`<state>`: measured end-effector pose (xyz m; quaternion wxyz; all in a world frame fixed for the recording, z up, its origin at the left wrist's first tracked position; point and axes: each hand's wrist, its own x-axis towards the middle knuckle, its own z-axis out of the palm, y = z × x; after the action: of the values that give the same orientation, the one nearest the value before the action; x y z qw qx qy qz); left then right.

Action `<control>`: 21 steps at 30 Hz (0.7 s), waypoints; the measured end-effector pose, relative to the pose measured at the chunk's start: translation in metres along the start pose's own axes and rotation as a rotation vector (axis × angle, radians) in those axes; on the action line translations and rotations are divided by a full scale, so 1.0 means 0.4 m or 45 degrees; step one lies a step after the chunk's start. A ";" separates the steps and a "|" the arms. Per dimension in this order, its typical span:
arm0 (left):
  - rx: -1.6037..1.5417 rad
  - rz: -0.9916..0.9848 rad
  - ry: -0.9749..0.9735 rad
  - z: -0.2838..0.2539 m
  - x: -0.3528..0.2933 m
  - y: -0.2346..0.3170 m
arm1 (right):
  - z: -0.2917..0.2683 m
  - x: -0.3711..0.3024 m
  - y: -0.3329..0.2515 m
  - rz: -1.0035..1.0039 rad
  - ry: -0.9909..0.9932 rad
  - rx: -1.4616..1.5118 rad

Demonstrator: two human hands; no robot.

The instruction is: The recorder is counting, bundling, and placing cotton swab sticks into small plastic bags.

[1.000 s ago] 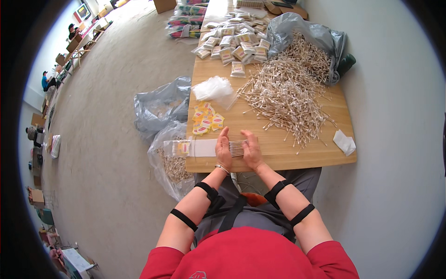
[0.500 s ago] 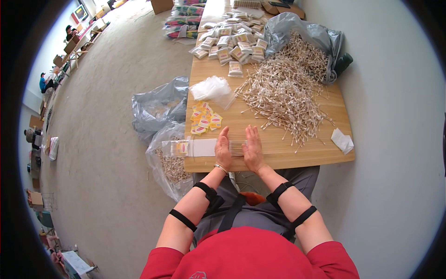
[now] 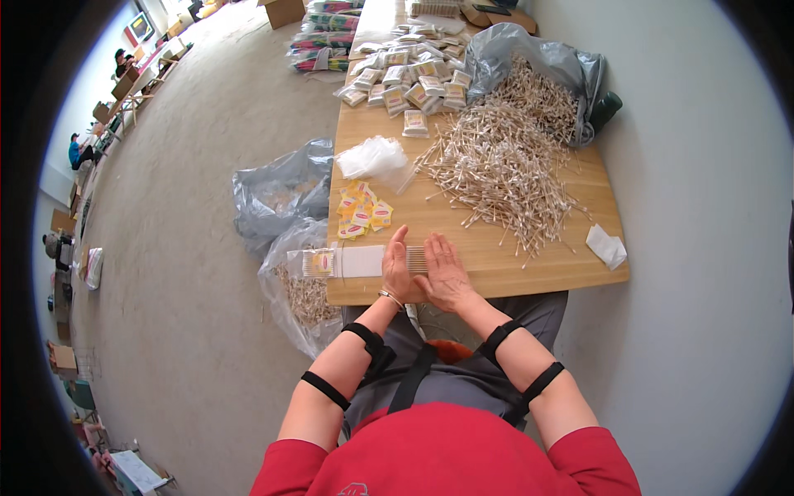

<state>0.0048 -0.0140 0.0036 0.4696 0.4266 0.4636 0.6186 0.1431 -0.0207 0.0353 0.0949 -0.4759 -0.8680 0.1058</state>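
A row of cotton swabs (image 3: 416, 259) lies side by side on the table between my two hands, near the front edge. My left hand (image 3: 396, 266) stands on its edge against the row's left end, fingers stretched out. Tilted flatter, my right hand (image 3: 446, 273) rests with straight fingers over the right end and hides part of the row. Left of my left hand is a flat white strip (image 3: 362, 261). Beyond it, a clear bag of swabs with a yellow label (image 3: 319, 263) lies at the table's left edge.
Loose swabs (image 3: 504, 174) spill from a grey plastic bag (image 3: 529, 43) at the right. Yellow labels (image 3: 361, 211), clear empty bags (image 3: 372, 157) and many filled packets (image 3: 405, 78) lie farther back. White paper (image 3: 606, 246) sits front right; floor bags (image 3: 285, 194) stand left.
My right hand has turned palm downward and shifted slightly left over the swabs, so less of the row shows. My left hand stays almost where it was.
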 end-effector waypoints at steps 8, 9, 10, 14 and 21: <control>-0.190 -0.038 0.051 0.015 0.003 -0.004 | 0.028 0.040 0.033 0.419 0.713 1.280; -0.217 -0.026 0.029 0.009 0.005 -0.010 | 0.032 0.048 0.017 0.417 0.710 1.286; -0.243 -0.014 0.008 0.003 0.006 -0.015 | 0.037 0.056 -0.002 0.395 0.691 1.303; -0.038 0.044 0.062 0.000 0.003 -0.013 | 0.026 0.079 -0.040 0.322 0.643 1.342; -0.139 0.011 0.128 0.003 -0.002 -0.008 | 0.018 0.150 0.063 0.124 0.644 0.489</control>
<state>0.0068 -0.0142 0.0008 0.4657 0.3707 0.4503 0.6655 0.1297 0.0425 0.0253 0.3905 -0.5013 -0.7573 0.1506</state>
